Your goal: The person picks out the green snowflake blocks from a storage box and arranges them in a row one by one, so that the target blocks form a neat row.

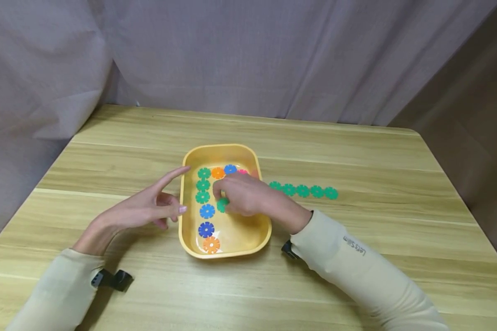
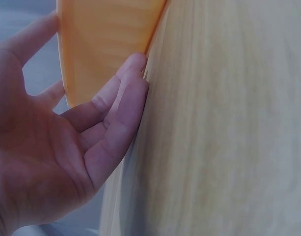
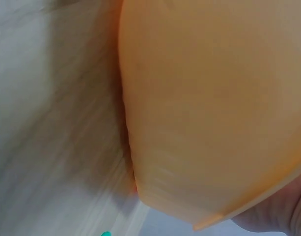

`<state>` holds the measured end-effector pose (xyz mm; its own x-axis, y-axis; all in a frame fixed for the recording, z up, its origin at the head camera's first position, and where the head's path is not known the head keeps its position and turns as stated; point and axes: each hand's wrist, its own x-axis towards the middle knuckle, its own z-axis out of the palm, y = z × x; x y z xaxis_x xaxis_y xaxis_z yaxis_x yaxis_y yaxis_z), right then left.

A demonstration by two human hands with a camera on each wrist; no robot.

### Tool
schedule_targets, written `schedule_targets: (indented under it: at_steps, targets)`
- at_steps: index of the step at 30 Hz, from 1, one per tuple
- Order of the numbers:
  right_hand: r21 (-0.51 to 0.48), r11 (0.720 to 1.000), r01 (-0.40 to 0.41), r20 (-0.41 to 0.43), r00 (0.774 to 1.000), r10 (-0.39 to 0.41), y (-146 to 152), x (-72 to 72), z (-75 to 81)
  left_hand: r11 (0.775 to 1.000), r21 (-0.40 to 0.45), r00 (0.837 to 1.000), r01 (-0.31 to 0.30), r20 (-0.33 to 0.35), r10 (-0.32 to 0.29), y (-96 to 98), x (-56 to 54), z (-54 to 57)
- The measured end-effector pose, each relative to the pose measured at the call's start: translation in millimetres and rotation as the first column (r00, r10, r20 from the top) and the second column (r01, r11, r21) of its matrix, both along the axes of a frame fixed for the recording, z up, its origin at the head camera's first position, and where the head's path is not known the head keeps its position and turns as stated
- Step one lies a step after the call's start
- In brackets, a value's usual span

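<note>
A yellow tray (image 1: 225, 254) lies on the table with toothed plastic discs in it. My right hand (image 1: 246, 195) reaches over its right side and pinches a green toothed disc (image 1: 222, 205) above the tray floor. My left hand (image 1: 149, 207) is at the tray's left side, index finger and thumb touching the rim. In the left wrist view, fingertips (image 2: 135, 61) lie against the tray's outer wall (image 2: 101, 49). Down the tray's left side runs a column: green discs (image 1: 203, 185), a light blue disc (image 1: 207, 211), a dark blue disc (image 1: 206, 229) and an orange disc (image 1: 211, 245).
Right of the tray, several green discs (image 1: 303, 191) form a row on the wooden table (image 1: 356, 156). At the tray's far end sit another orange disc (image 1: 217, 173), a blue disc (image 1: 230, 169) and a pink disc (image 1: 242, 171), partly hidden. A grey curtain (image 1: 232, 59) hangs behind.
</note>
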<state>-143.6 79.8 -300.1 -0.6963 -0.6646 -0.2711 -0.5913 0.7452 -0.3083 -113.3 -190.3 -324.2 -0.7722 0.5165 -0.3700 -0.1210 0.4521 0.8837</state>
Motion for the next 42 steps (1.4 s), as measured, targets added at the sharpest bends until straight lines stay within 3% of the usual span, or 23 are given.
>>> schedule_targets:
  at_steps: [10,17,26,33,42]
  targets:
    - [-0.042,0.999,-0.018,-0.062,0.998,0.015,1.5,1.7,-1.8,1.000,0.009,1.000,0.007,-0.012,-0.007,-1.6,-1.0,0.2]
    - [-0.146,0.988,-0.053,-0.055,0.997,0.046,6.8,-1.3,-3.1,1.000,0.008,1.000,0.012,-0.012,-0.012,-1.5,-1.2,-1.4]
    - [-0.261,0.965,0.000,-0.048,0.999,-0.013,10.9,-1.2,5.5,1.000,0.007,1.000,0.004,-0.011,-0.004,-1.5,-0.3,0.0]
    - [-0.388,0.911,0.140,0.052,0.990,-0.130,20.9,2.0,15.1,1.000,-0.003,1.000,-0.002,-0.011,0.002,-2.1,-0.3,0.2]
    - [-0.499,0.832,0.242,0.136,0.970,-0.201,42.9,5.7,22.7,1.000,0.000,1.000,0.005,-0.021,-0.005,-1.7,-0.8,-0.4]
